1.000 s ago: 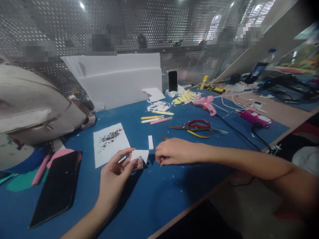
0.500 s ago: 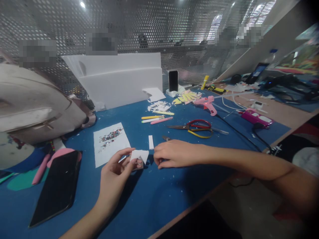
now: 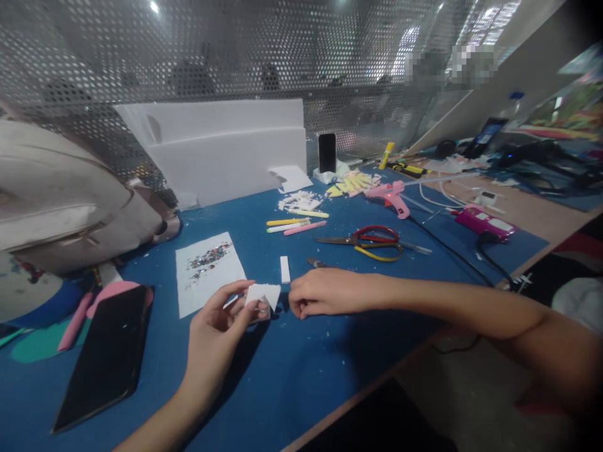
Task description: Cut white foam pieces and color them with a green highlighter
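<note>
My left hand (image 3: pixel 221 317) pinches a small white piece of board (image 3: pixel 262 295) between thumb and fingers, just above the blue table. It has angled faces, and the fingers hide part of it. Right beside it my right hand (image 3: pixel 320 294) is closed, fingers curled down at the table; whatever they may hold is hidden. A narrow white strip (image 3: pixel 285 270) lies between and beyond the hands. Past my right knuckles a short metal blade tip (image 3: pixel 316 262) shows, the rest covered by the hand. Scissors (image 3: pixel 360 242) with red and yellow handles lie farther back.
A paper sheet (image 3: pixel 188 298) with glittering bits lies left, near a phone (image 3: pixel 103 358) and a backpack (image 3: pixel 70 194). Behind are pens (image 3: pixel 306 229), white scraps (image 3: pixel 301 201) and white boards (image 3: pixel 226 163). A pink glue gun (image 3: pixel 393 198) with its cord (image 3: pixel 447 251) is at right.
My right fingers have curled in slightly more. The left hand keeps the white piece in nearly the same place; the view has shifted very little.
</note>
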### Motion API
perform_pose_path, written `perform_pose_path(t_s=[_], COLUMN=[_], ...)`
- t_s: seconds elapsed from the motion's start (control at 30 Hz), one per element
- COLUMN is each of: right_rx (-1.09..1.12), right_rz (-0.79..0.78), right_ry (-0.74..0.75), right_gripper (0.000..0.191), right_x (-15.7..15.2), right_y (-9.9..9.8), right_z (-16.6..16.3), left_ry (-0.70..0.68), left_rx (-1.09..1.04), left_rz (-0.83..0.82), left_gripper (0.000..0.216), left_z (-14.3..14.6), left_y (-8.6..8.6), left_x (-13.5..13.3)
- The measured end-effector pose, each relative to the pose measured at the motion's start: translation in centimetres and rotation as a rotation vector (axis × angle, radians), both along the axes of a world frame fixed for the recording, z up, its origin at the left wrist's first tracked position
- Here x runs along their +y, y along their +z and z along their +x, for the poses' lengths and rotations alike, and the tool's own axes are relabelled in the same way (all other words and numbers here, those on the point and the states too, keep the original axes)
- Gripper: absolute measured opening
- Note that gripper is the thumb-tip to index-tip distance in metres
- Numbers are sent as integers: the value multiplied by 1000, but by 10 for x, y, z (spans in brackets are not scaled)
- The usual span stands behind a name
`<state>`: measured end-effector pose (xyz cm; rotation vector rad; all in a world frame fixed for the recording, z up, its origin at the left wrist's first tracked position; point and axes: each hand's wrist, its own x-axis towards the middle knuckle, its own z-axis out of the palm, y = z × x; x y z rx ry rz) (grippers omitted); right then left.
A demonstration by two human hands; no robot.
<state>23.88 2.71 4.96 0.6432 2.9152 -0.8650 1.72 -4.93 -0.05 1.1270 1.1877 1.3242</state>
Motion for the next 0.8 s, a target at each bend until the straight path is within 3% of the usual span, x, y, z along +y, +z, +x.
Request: perform_pose_path(t_s=[0.23, 0.33, 0.43, 0.57, 0.67, 0.8], right_rx=[34, 93, 172, 187, 166, 178], right_rz=[-31, -2, 129, 244, 258, 263], right_ry=[-47, -140, -391, -647, -718, -740], right_gripper=[12, 7, 13, 26, 32, 32], right_x=[0, 41, 108, 183, 210, 220], right_y=[2, 14, 26, 22, 6, -9], right_z=[3, 11, 23, 35, 38, 42], left_ry=[11, 12, 3, -3, 7, 12], left_rx=[-8, -15, -16, -15, -12, -4], left_rz=[0, 12, 25, 36, 42, 45], left_gripper=[39, 39, 37, 35, 35, 35], left_z=[0, 0, 0, 0, 0, 0], left_y=[0, -1, -1, -1, -1, -1], left_x=[-1, -1, -1, -1, -1, -1])
